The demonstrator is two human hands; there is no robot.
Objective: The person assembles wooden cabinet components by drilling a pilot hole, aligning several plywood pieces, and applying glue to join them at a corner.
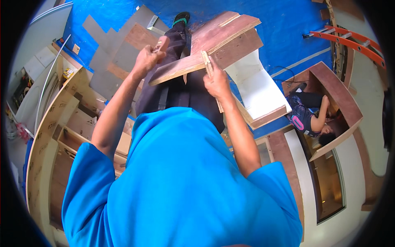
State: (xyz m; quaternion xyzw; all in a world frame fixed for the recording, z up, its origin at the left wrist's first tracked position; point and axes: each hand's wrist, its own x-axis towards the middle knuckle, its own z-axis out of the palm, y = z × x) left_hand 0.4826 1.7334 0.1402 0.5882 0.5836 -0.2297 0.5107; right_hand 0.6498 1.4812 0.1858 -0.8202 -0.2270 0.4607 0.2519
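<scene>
My left hand [145, 61] is raised at the left of a plywood piece, its fingers closed round a small reddish-brown block [163, 43]; the block's exact kind is unclear. My right hand [218, 84] grips a narrow wooden strip [207, 62], which stands across the near edge of the plywood piece and shows again below the fist. The reddish plywood piece [224, 35], with layered pale edges, lies tilted over my dark-trousered legs [164, 92]. Whether the strip is fixed to it, I cannot tell.
Grey sheets [109, 45] lie on the blue floor covering [284, 20] at the far left. A white-faced panel [259, 88] stands at the right. Further right, a person [310, 111] crouches inside an open wooden box [343, 96], near an orange ladder [349, 39]. Wooden framing [49, 123] lines the left.
</scene>
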